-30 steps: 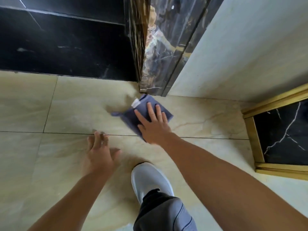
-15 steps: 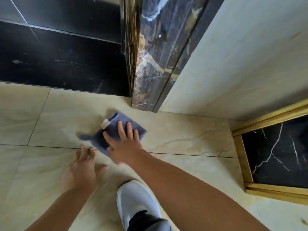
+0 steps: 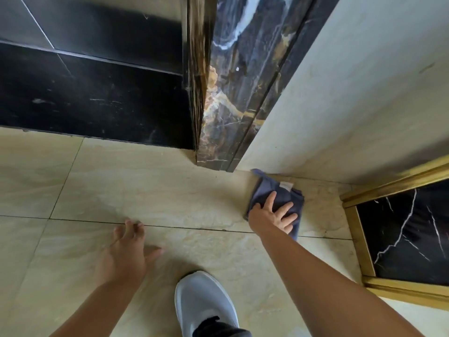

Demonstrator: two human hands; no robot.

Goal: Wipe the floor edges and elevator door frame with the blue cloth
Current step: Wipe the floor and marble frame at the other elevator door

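The blue cloth [image 3: 279,198] lies flat on the beige floor [image 3: 158,190], crumpled into a rough oblong. Its long axis runs from a pointed corner up at the foot of the wall down toward the person, tilting slightly to the right as it comes nearer. That far corner touches the seam where the floor meets the cream wall [image 3: 352,93], just to the right of the dark marble door frame [image 3: 233,93]. A small white tag [image 3: 286,185] shows on the cloth's upper side, near the wall.

The right hand [image 3: 271,216] presses down on the near half of the cloth, palm flat and fingers spread, pointing up and to the right; it is open and pushing on the fabric, not gripping it. The right forearm stretches back toward the lower right corner.

The left hand [image 3: 126,254] rests well apart to the left on the bare floor, open, fingers reaching to a grout line, holding nothing.

Between the two arms, at the bottom, a grey shoe [image 3: 201,302] stands on the tile, toe pointing away. To the right of the cloth, near but apart from it, a gold-edged black marble inlay [image 3: 408,234] is set in the floor. Left of the door frame runs a black stone strip [image 3: 97,103].
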